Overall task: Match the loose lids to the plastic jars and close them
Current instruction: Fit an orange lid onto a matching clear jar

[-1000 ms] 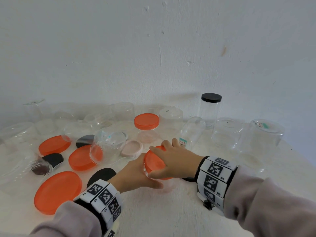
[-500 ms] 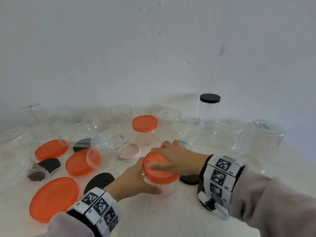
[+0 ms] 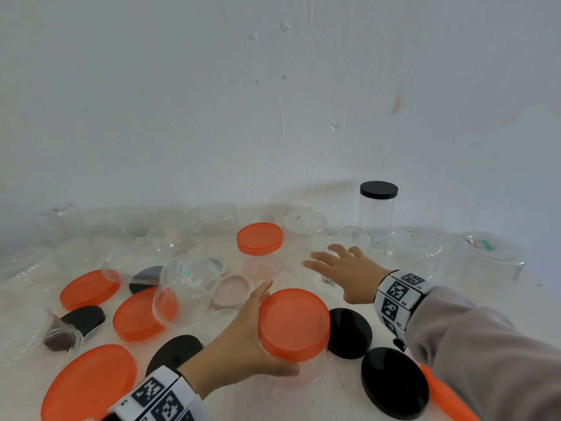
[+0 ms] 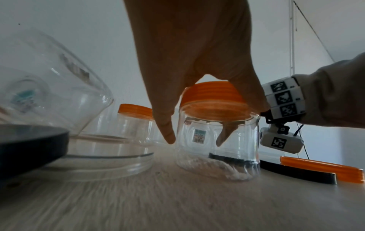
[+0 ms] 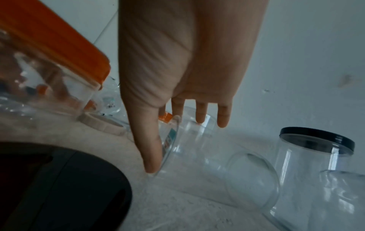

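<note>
A left hand is gripping a small jar on the counter, orange lid already on; the right hand, fingers spread, is reaching for a toppled jar (many jars and lids are waiting unmatched).

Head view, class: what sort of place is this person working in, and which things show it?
Probably a plain indoor sorting table set against a bare white wall. The pale tabletop is crowded with empty clear plastic jars and loose orange lids; no furnishings show what room it is.
</note>
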Demonstrator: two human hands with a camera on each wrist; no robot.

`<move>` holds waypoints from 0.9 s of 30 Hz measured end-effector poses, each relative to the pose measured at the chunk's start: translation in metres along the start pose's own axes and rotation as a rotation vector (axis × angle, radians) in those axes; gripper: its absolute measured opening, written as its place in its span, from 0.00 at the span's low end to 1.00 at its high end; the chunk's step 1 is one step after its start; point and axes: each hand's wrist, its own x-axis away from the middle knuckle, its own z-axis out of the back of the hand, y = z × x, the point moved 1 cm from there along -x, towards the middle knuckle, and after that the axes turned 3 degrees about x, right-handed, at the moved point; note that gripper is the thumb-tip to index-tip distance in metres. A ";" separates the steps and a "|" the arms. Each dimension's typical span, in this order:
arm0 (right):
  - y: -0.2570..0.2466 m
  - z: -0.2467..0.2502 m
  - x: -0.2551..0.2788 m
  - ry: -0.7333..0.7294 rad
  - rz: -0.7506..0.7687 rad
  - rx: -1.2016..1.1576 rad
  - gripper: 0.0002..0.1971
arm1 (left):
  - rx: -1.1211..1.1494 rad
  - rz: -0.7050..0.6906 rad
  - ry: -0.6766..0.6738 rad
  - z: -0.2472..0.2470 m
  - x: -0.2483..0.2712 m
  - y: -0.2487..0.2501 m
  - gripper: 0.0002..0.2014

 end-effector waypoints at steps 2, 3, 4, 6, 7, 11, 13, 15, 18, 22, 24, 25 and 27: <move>0.000 -0.002 -0.004 -0.014 0.021 0.082 0.44 | -0.059 -0.018 0.001 0.002 -0.001 0.005 0.64; 0.000 -0.003 -0.006 -0.021 0.031 0.129 0.44 | -0.085 -0.027 -0.002 0.003 -0.002 0.007 0.63; 0.000 -0.003 -0.008 -0.024 0.042 0.172 0.45 | -0.108 -0.036 -0.004 0.004 -0.003 0.009 0.62; 0.000 -0.003 -0.011 -0.020 0.068 0.245 0.44 | -0.135 -0.045 -0.001 0.006 -0.005 0.011 0.61; 0.000 -0.003 -0.011 -0.015 0.081 0.273 0.44 | -0.134 -0.045 0.008 0.008 -0.007 0.012 0.61; 0.004 -0.003 -0.010 0.037 0.079 0.307 0.43 | -0.130 -0.064 0.103 0.017 -0.021 0.014 0.61; 0.008 -0.001 -0.006 0.074 0.038 0.297 0.44 | -0.152 -0.077 0.146 0.021 -0.032 0.015 0.60; 0.013 0.002 0.000 0.111 -0.023 0.267 0.45 | -0.183 -0.073 0.179 0.023 -0.044 0.016 0.59; 0.021 0.008 0.013 0.167 -0.144 0.160 0.47 | -0.213 -0.058 0.198 0.021 -0.060 0.017 0.60; 0.026 0.022 0.040 0.284 -0.322 -0.044 0.46 | -0.178 -0.102 0.181 0.011 -0.084 0.022 0.60; 0.028 0.029 0.057 0.366 -0.398 -0.148 0.45 | -0.175 -0.129 0.158 0.004 -0.097 0.026 0.60; 0.029 0.032 0.065 0.413 -0.433 -0.197 0.44 | -0.187 -0.144 0.148 0.000 -0.103 0.029 0.59; 0.030 0.037 0.082 0.523 -0.499 -0.298 0.44 | -0.213 -0.176 0.128 -0.008 -0.115 0.036 0.59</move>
